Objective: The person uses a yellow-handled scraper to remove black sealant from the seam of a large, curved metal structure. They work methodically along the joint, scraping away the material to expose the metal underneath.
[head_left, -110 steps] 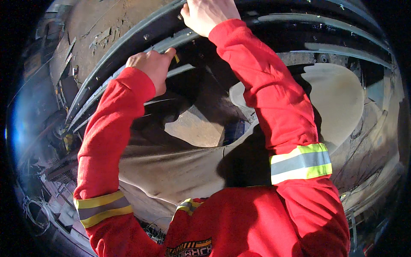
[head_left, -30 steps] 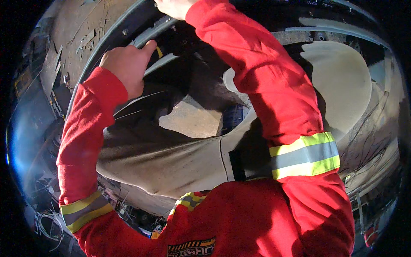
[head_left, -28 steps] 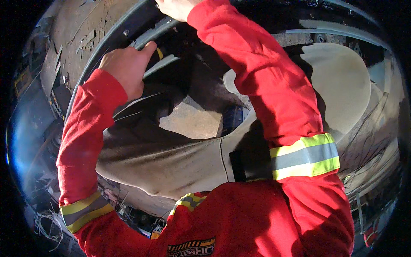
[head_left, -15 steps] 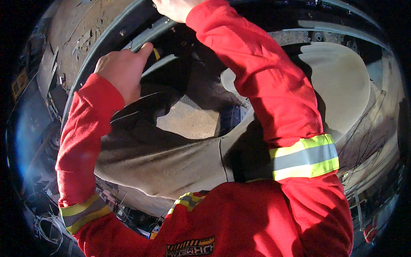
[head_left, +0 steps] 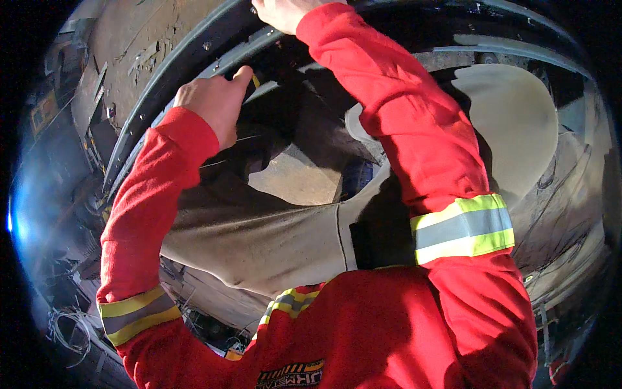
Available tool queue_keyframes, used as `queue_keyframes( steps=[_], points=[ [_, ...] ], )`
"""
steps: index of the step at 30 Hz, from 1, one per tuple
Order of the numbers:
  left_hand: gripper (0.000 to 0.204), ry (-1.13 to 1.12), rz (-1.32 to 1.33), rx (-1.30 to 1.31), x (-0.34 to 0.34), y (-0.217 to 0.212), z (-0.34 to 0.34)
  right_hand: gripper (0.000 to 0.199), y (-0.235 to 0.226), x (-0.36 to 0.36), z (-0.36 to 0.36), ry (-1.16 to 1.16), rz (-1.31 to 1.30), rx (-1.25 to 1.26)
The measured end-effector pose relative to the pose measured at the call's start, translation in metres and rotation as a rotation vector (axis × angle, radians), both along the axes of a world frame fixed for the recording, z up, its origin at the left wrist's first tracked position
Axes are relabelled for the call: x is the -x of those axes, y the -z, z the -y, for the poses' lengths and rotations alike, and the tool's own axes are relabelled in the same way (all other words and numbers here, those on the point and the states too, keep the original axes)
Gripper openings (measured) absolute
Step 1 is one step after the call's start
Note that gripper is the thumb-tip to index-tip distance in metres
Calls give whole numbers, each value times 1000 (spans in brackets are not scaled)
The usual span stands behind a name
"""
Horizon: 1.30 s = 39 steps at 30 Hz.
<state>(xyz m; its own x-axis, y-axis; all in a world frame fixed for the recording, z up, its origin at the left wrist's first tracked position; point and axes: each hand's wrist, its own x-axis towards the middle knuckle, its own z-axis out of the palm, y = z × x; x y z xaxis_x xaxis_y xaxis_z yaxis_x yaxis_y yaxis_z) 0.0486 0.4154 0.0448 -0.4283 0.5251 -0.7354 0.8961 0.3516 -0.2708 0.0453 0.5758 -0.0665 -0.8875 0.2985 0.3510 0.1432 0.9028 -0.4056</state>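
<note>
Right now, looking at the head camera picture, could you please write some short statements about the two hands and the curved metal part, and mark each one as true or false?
1. The left hand is closed around a small yellow thing beside the curved metal rail. True.
2. The right hand hangs low near the person's waist. False: it is raised at the top edge of the picture, on the rail.
3. Both sleeves are blue. False: the sleeves are red with yellow and grey reflective bands.
4. The rail shows bolts along its length. True.
5. The left hand is higher in the picture than the right hand. False: it is lower.
</note>
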Motion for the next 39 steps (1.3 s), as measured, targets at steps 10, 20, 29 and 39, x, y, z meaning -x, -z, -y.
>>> queue_keyframes(
  steps=[10,20,29,39],
  points=[
    [64,5,6,27,-7,-13,-4,30,4,-1,3,-19,-12,29],
    [57,-64,-77,-20,-25,-5,-7,29,-6,-1,2,-13,10,4],
    [56,-976,294,-421,-23,0,22,26,-6,1,1,-29,-6,25],
    [55,-758,192,-481,-36,17,30,29,0,4,4,-31,-14,35]
  ],
)
